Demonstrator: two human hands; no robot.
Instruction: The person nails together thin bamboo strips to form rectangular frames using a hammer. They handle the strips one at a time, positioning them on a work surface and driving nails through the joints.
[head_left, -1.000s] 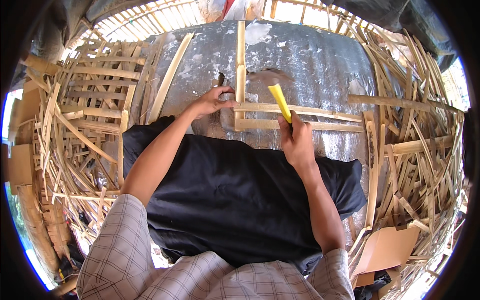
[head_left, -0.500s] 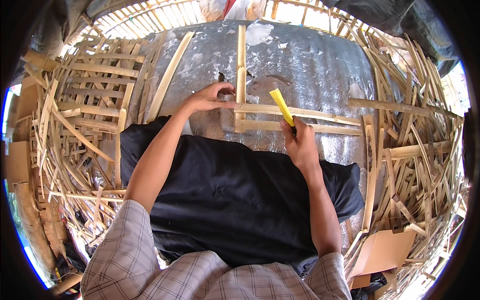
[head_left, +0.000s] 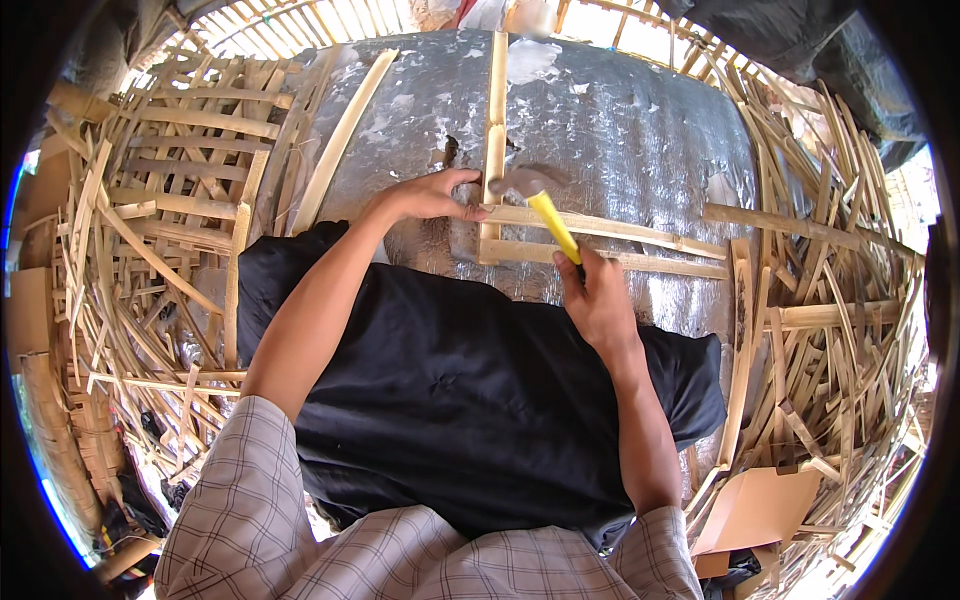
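Observation:
My right hand (head_left: 598,295) is closed around the yellow handle of a hammer (head_left: 553,222). Its metal head is smeared by motion and hangs over the upright bamboo strip (head_left: 497,110), close to where the cross strips meet it. Against the left edge of that upright strip lies my left hand (head_left: 432,195). Its thumb and forefinger are apart, and the thumb tip touches the left end of the upper cross strip (head_left: 620,228). Just below runs a lower cross strip (head_left: 640,262). Whether a nail stands at the joint cannot be made out.
The strips lie on a silvery, worn sheet (head_left: 410,110). Black cloth (head_left: 480,390) covers my lap. Woven bamboo lattice (head_left: 200,160) stands at the left, and a tangle of bamboo slats (head_left: 830,350) at the right. A cardboard box (head_left: 755,510) sits at the lower right.
The hammer head has swung into view over the joint, and its handle has tipped a little left. My left hand has stayed at the upright strip, while the whole view has shifted slightly.

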